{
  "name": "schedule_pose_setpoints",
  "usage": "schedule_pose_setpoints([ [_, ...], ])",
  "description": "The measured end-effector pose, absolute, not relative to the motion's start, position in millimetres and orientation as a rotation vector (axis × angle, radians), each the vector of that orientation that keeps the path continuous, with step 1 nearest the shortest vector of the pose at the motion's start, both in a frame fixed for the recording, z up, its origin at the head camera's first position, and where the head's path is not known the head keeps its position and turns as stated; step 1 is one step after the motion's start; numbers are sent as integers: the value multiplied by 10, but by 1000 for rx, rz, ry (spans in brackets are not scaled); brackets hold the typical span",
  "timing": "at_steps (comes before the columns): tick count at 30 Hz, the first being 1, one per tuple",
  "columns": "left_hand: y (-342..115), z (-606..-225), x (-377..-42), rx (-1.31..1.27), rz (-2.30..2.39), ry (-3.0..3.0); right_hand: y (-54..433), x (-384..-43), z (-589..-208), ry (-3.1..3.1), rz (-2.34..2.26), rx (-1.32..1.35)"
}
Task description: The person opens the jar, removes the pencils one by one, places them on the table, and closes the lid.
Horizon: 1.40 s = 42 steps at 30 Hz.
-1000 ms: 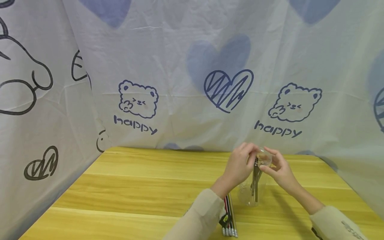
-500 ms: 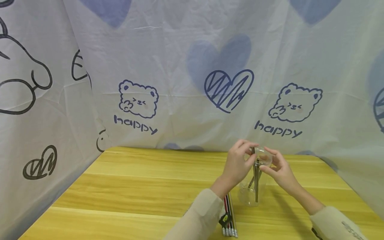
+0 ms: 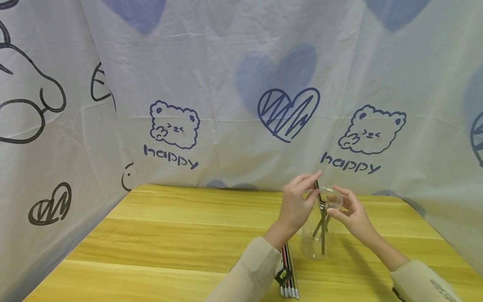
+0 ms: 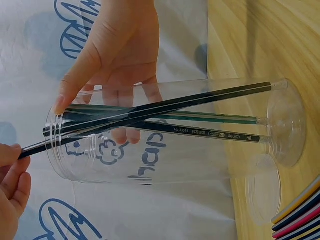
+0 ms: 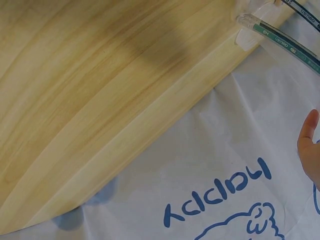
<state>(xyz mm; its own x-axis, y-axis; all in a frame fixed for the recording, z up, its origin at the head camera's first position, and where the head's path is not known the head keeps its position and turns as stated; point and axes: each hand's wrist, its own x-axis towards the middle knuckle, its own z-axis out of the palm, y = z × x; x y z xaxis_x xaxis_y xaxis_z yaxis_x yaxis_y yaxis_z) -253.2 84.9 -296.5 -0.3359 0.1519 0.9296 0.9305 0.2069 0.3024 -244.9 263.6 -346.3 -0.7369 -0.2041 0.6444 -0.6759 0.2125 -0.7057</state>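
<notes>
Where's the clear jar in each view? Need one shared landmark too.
Head: jar, lower half, right of centre.
Left wrist: jar runs sideways across the middle, mouth at picture left.
Right wrist: only its base end, top right corner, edges hard to make out.
Shared landmark: blue "happy" lettering, partial in left wrist.

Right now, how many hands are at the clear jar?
2: the right hand holds the clear jar near its rim; the left hand pinches a dark pencil at the jar's mouth.

Yellow wood-grain table [image 3: 170,235] — heart-printed pale cloth [image 3: 226,155] behind.
</notes>
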Motion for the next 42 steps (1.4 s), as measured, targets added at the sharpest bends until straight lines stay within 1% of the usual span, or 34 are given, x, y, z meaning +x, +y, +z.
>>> schedule_pose_setpoints([
  [17,804,-2880,-2505,-980,-1219,-1491,2638,-2438,-3468,-2125,1525,768],
  [29,762,-2838,-2504,-879,-1353,-1397,2636,-2442,-3485,-2095,1550,791],
  [42,636,-2734,-2502,-706,-1493,-1264,2647,-2449,-3486,-2105,1551,785],
])
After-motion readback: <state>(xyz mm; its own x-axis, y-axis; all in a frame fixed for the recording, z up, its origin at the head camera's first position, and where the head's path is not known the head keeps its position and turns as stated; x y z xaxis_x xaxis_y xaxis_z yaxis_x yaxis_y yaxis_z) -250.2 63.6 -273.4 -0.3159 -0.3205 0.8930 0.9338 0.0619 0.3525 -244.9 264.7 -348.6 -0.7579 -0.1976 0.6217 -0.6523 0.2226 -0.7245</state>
